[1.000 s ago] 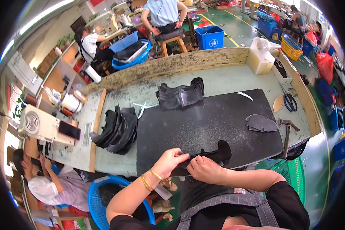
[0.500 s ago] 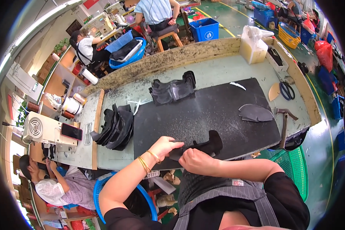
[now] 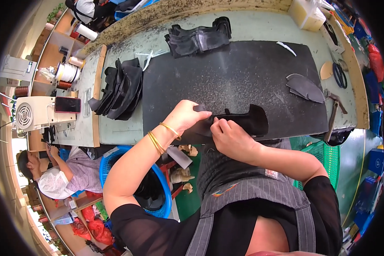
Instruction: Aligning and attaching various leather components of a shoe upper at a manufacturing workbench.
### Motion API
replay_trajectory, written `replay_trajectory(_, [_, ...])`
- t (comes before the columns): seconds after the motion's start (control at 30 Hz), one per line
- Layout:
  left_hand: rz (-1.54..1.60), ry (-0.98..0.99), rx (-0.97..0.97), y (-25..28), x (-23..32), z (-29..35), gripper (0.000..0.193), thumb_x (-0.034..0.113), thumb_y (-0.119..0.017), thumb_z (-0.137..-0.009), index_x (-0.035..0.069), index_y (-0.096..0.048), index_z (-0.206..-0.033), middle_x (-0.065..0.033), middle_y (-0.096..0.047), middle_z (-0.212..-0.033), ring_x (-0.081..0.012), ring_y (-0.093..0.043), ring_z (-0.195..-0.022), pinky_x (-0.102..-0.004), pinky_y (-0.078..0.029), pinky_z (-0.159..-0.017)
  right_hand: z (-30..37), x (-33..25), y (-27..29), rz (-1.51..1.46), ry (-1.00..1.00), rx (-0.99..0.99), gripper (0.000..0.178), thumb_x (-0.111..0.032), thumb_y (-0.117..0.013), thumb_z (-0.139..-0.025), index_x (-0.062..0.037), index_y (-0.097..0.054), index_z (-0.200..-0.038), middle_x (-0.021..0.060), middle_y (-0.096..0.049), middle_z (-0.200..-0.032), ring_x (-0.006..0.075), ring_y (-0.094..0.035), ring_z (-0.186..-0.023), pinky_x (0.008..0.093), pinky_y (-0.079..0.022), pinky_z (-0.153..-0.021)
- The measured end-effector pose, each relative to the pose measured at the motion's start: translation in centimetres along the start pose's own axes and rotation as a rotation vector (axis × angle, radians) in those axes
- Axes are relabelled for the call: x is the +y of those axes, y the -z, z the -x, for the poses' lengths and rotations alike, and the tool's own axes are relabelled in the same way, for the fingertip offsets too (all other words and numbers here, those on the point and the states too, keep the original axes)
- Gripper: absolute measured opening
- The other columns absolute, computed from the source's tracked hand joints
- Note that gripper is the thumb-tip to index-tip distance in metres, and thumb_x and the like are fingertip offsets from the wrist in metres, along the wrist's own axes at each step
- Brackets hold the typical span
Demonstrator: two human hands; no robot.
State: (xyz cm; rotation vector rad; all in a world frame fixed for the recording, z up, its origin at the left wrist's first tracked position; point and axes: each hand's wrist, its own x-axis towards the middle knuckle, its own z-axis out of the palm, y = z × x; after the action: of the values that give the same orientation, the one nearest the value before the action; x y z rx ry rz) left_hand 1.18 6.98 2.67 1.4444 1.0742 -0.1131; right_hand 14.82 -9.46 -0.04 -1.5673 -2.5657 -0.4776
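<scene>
A curved black leather-like piece lies at the near edge of the dark cutting board. My left hand pinches its left end between thumb and fingers, lifting a small flap. Close beside it, my right hand has its fingers closed on the piece's near edge. The right part of the piece spreads over the board, past my right hand. Whether a small tool is between my fingertips cannot be made out.
Stacks of black pieces stand at the left and the back. Dark grey cut pieces, a hammer and scissors lie on the right. A blue basket is low on the left; a co-worker sits beyond it.
The view has tilted downward, so the table appears higher. Both hands stay on the black piece, and its left end now shows raised at my left fingertips.
</scene>
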Motion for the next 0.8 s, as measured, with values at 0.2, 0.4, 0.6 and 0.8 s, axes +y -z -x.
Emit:
replay_trajectory(0.2, [-0.139,-0.014,0.032,-0.6,-0.5,-0.4,0.014,0.013,-0.079,-0.085,0.001,-0.073,-0.082,-0.0009,-0.069,-0.075,-0.0079,-0.061,-0.069,-0.0268,-0.048,-0.061,0.3,0.1,-0.1,0.002,-0.031,0.06,0.043,-0.019,-0.062,-0.077,0.0093,-0.07,-0.108,0.0086,-0.06,-0.099,0.0177,-0.055,-0.086,0.0272,-0.044,-0.066])
replay_trajectory(0.4, [-0.311,-0.396,0.351,-2.0,-2.5,1.0,0.009,0.008,-0.075,-0.082,0.001,-0.075,-0.087,-0.0081,-0.072,-0.079,-0.0151,-0.067,-0.07,-0.0286,-0.051,-0.063,0.3,0.2,0.0,0.001,0.014,0.014,0.045,-0.019,-0.061,-0.077,0.0089,-0.069,-0.112,0.0084,-0.062,-0.103,0.0154,-0.054,-0.084,0.0269,-0.044,-0.066])
replay_trajectory(0.6, [-0.583,-0.646,0.537,-3.2,-3.5,2.3,0.015,0.014,-0.077,-0.08,0.007,-0.068,-0.09,-0.0079,-0.067,-0.091,-0.0291,-0.067,-0.083,-0.0408,-0.054,-0.068,-0.6,-0.1,-0.4,-0.137,-0.099,0.005,0.041,-0.024,-0.064,-0.08,0.0016,-0.071,-0.111,0.0025,-0.057,-0.098,0.0142,-0.051,-0.087,0.0275,-0.04,-0.066])
replay_trajectory(0.8, [-0.591,-1.101,0.658,-3.3,-5.3,3.3,0.037,0.002,-0.07,-0.085,0.003,-0.059,-0.12,-0.0156,-0.062,-0.119,-0.0347,-0.062,-0.101,-0.041,-0.053,-0.088,-2.0,-1.0,-0.1,-0.064,-0.19,-0.111,0.046,-0.035,-0.068,-0.085,0.0002,-0.066,-0.115,0.0015,-0.054,-0.092,0.0151,-0.053,-0.083,0.0277,-0.042,-0.065])
